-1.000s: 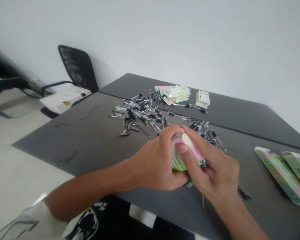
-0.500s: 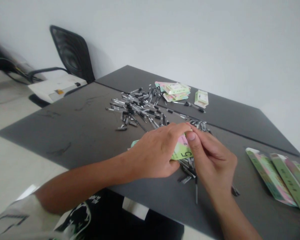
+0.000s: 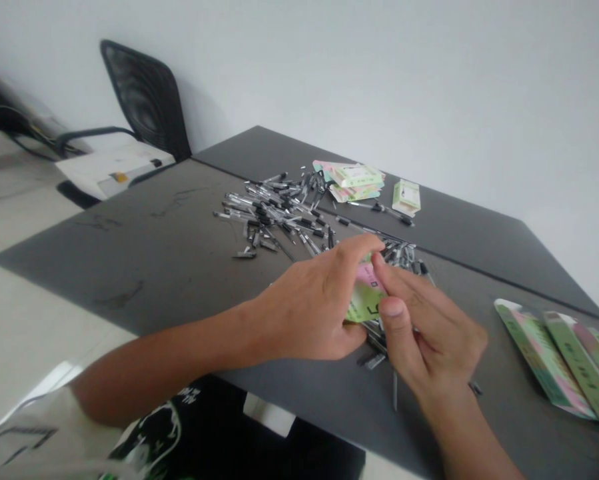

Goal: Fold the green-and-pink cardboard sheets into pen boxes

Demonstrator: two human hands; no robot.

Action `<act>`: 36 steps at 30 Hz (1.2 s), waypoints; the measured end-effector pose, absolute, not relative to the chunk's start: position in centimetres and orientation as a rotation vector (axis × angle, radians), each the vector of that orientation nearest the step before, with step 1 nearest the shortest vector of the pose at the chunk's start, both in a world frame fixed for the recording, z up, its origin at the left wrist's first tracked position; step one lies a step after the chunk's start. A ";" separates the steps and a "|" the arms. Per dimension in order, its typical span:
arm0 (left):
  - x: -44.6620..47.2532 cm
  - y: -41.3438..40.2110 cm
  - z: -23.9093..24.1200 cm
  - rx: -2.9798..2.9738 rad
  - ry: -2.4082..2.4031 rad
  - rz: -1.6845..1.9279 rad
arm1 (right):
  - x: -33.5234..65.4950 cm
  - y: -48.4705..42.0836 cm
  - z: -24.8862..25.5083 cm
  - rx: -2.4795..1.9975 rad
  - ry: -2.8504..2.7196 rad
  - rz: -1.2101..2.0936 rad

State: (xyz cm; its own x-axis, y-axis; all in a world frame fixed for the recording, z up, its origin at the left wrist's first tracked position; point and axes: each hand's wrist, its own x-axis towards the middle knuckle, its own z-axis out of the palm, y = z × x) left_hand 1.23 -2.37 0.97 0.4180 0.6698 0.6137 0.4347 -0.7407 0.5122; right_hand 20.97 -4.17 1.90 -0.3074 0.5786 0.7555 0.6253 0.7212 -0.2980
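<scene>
A small green-and-pink cardboard pen box point(image 3: 366, 300) with a printed number sits between my hands, above the near part of the table. My left hand point(image 3: 314, 303) is wrapped round it from the left and hides most of it. At its right end, my right hand point(image 3: 432, 327) has its thumb and fingertips closed against the box edge. Loose pens and caps point(image 3: 376, 343) show on the table under the hands. Beyond them a larger heap of black-and-clear pens point(image 3: 274, 210) is spread out.
Several similar boxes point(image 3: 356, 177) are stacked beside the far heap, and one small box point(image 3: 406, 197) stands to their right. More long boxes point(image 3: 546, 357) lie at the right of the dark table point(image 3: 169, 247). A black chair point(image 3: 146, 100) with a white carton point(image 3: 114, 170) stands far left.
My right thumb has slid down and right along the box end, away from the fingertips. The right hand has shifted slightly right; the left still holds the box.
</scene>
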 end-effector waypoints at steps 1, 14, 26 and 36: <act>1.2 -2.3 0.9 2.404 0.955 1.238 | 20.9 -4.2 1.9 -0.912 -2.002 -0.063; 2.4 -2.0 -0.2 2.184 0.952 1.444 | 19.0 -4.7 0.5 -1.005 -1.780 0.086; 2.7 -1.8 -0.4 2.088 0.839 1.608 | 19.7 -5.0 1.6 -0.885 -1.907 -0.128; 2.9 -1.2 -1.2 2.021 0.721 1.633 | 19.5 -4.9 2.1 -0.826 -1.938 -0.268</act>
State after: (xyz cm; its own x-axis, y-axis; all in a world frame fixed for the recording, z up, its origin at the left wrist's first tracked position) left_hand 2.86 -1.16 -1.20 0.1660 0.6419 0.7486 0.1206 -0.7666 0.6307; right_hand 19.50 -4.92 2.07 -0.2944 0.4339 0.8515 0.6489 0.7449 -0.1552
